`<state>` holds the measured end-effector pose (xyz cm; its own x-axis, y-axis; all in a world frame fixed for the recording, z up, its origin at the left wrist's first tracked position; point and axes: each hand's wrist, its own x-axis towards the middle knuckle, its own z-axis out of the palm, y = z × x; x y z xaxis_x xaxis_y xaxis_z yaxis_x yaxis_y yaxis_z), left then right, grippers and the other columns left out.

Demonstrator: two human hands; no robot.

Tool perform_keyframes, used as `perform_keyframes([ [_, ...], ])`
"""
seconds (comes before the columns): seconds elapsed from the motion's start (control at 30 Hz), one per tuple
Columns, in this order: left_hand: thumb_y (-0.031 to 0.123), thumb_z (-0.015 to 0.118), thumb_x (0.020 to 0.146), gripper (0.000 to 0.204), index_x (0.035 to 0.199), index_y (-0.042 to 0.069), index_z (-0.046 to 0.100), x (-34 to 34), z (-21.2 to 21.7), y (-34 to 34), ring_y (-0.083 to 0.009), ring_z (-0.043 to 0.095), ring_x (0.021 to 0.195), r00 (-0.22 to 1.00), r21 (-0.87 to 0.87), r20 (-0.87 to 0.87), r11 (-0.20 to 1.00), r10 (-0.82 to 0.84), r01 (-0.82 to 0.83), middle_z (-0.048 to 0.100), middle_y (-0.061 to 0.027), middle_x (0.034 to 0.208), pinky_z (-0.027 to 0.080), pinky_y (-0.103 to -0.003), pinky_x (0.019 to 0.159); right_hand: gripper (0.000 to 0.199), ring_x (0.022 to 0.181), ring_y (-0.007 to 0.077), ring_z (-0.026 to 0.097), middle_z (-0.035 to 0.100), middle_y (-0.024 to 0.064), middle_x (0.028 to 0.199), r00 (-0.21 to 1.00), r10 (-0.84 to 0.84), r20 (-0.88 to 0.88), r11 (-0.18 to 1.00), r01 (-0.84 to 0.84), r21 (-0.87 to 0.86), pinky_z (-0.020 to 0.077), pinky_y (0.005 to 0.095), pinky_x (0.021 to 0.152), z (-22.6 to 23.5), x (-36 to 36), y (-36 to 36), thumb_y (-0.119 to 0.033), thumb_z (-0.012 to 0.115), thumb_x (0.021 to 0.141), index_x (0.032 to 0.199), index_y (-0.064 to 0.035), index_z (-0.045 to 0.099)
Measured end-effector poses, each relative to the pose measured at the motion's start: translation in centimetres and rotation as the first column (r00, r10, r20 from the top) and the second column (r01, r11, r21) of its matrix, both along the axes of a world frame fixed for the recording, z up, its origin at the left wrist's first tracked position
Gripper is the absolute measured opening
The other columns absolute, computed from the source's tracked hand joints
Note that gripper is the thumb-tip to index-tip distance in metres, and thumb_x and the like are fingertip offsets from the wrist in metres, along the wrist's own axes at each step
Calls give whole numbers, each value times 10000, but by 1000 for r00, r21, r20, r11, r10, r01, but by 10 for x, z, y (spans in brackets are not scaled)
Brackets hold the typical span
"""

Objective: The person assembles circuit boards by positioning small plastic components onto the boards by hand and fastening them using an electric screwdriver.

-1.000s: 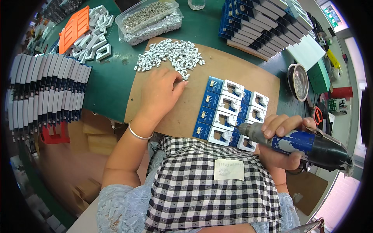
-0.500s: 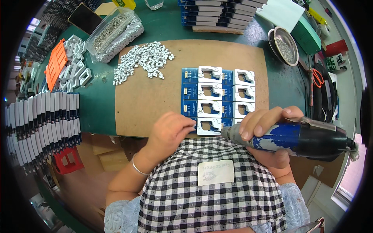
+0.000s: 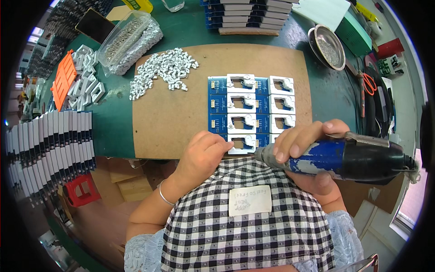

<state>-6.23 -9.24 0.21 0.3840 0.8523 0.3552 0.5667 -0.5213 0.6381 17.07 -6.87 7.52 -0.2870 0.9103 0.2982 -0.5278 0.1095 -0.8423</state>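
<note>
My right hand (image 3: 299,145) is wrapped round a blue and black power screwdriver (image 3: 358,159), its body lying nearly level and its nose pointing left. The tip is beside the right edge of the nearest white plastic frame (image 3: 232,151). My left hand (image 3: 205,154) has thumb and forefinger pinched together at that frame's left edge; whatever is between them is too small or hidden to make out. Blue circuit boards (image 3: 218,104) lie in a block, with two columns of white frames on them. My right hand and the tool hide part of the nearest right-hand frame.
A brown board (image 3: 172,118) lies beneath the work. White clips (image 3: 165,68) are heaped on it, near a clear tub (image 3: 129,43) of small parts. Stacked boards (image 3: 247,16) stand behind; more (image 3: 50,145) stand left. A metal bowl (image 3: 330,47) of screws sits at back right.
My left fingertips have moved a little right, to the edge of the nearest frame. The screwdriver has shifted slightly left with my right hand still round it. The whole view has shifted a little.
</note>
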Motion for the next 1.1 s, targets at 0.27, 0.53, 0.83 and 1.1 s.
perform_keyframes([
  [0.27,-56,684,690,233,903,37,687,2,-9,-1,-230,583,752,998,95,63,995,0,-6,605,-61,825,489,-329,662,680,848,266,636,613,106,912,995,42,89,996,-49,75,536,421,785,4,-6,4,-326,784,796,1299,-136,368],
  [0.53,-75,730,680,301,948,38,653,-2,-16,3,-259,603,744,989,116,136,993,-53,37,619,-81,845,493,-352,659,635,754,257,644,608,78,874,993,63,97,969,-84,234,525,422,721,1,-26,14,-439,701,820,1299,-184,371],
  [0.83,-54,707,700,349,1011,54,590,-1,-28,3,-269,606,780,969,132,233,990,-78,48,620,-74,861,493,-368,708,520,759,285,630,610,97,864,981,115,157,978,-139,154,510,452,726,7,-40,16,-316,690,856,1253,-187,379],
  [1.1,-49,740,681,343,972,68,602,-5,-29,3,-267,619,778,970,149,234,988,-67,33,637,-64,858,500,-369,702,566,780,282,627,592,171,895,971,150,186,918,-207,338,521,421,706,3,-52,23,-235,727,863,1240,-50,347],
])
